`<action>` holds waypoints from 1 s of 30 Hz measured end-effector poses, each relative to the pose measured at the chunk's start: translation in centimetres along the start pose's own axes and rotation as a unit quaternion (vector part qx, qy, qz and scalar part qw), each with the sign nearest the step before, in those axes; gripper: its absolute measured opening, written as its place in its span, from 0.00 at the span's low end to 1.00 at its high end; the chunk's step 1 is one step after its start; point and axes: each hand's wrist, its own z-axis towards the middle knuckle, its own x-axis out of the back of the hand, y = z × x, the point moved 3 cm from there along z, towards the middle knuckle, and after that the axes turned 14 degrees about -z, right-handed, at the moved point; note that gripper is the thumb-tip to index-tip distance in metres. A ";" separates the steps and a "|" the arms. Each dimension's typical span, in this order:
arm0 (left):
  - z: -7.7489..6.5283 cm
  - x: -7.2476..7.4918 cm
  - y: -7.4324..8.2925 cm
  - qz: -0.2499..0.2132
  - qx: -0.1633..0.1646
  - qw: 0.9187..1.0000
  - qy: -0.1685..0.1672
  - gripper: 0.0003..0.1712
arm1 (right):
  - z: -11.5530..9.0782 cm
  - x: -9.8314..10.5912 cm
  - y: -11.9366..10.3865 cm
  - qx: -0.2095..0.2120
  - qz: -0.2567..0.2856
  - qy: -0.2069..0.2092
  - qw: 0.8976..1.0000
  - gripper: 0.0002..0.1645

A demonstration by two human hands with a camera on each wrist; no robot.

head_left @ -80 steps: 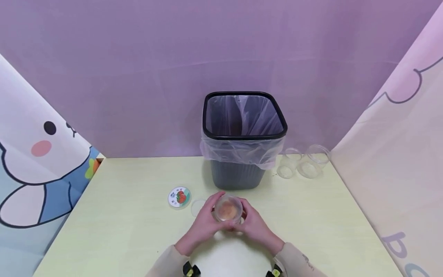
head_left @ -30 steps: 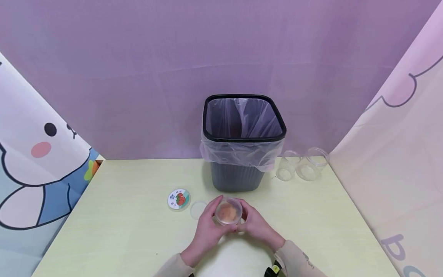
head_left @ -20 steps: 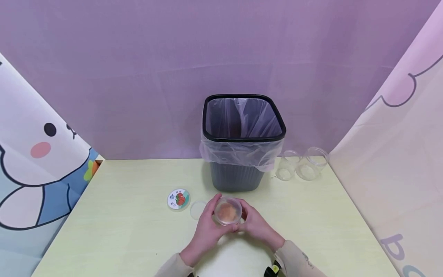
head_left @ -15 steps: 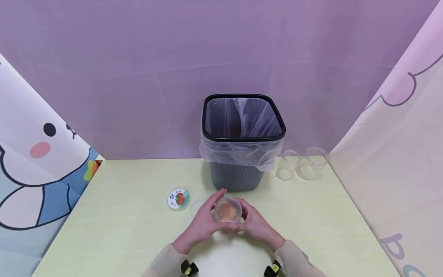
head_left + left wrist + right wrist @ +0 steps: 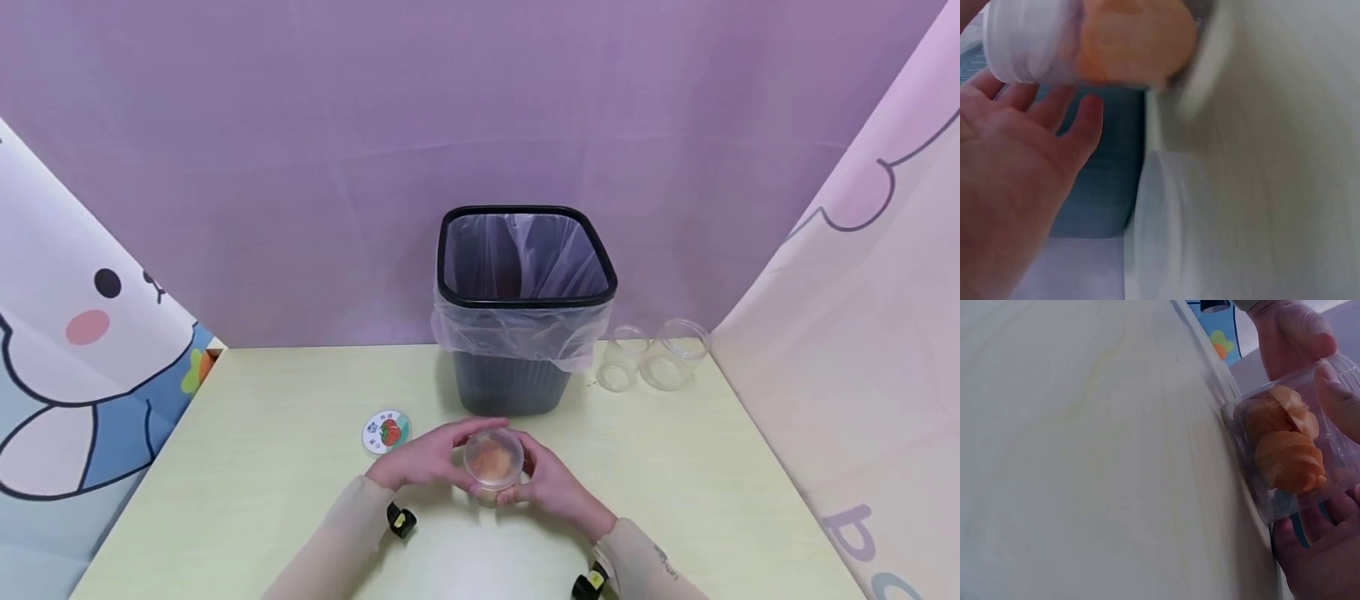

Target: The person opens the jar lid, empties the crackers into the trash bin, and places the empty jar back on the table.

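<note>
A clear plastic jar (image 5: 493, 458) with ridged orange pieces (image 5: 1288, 440) inside stands upright just in front of the bin, between both hands. My left hand (image 5: 431, 454) curves round its rim, fingers behind and thumb in front. In the left wrist view the same left hand (image 5: 1016, 144) has its fingers along the jar's rim end. On the other side my right hand (image 5: 551, 483) grips the jar. The right wrist view shows the right thumb (image 5: 1338, 403) on the jar wall. A clear round item (image 5: 1163, 212), blurred, lies on the table by the left wrist.
A dark bin (image 5: 513, 383) with a pink liner stands behind the jar. Two clear open jars (image 5: 621, 358) (image 5: 675, 354) stand at the back right. A round strawberry-labelled disc (image 5: 386, 432) lies left of my left hand. Printed cloths flank the table (image 5: 285, 417).
My left hand has turned about the jar's rim, its wrist swinging left and outward. The forearm now hides the clear ring on the table. Right hand and jar hold nearly still.
</note>
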 end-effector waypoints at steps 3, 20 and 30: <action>0.0 0.0 -0.4 0.000 -0.003 1.000 -0.006 0.54 | 0.0 0.0 0.0 0.000 0.000 -0.002 1.000 0.52; -1.2 -3.0 -0.6 -0.001 -0.018 0.981 0.195 0.56 | 0.1 0.0 -0.1 -0.002 -0.005 -0.001 1.000 0.54; -1.6 -5.7 -0.4 0.012 -0.027 0.946 0.324 0.57 | 0.0 0.1 0.0 0.001 -0.007 0.004 1.000 0.53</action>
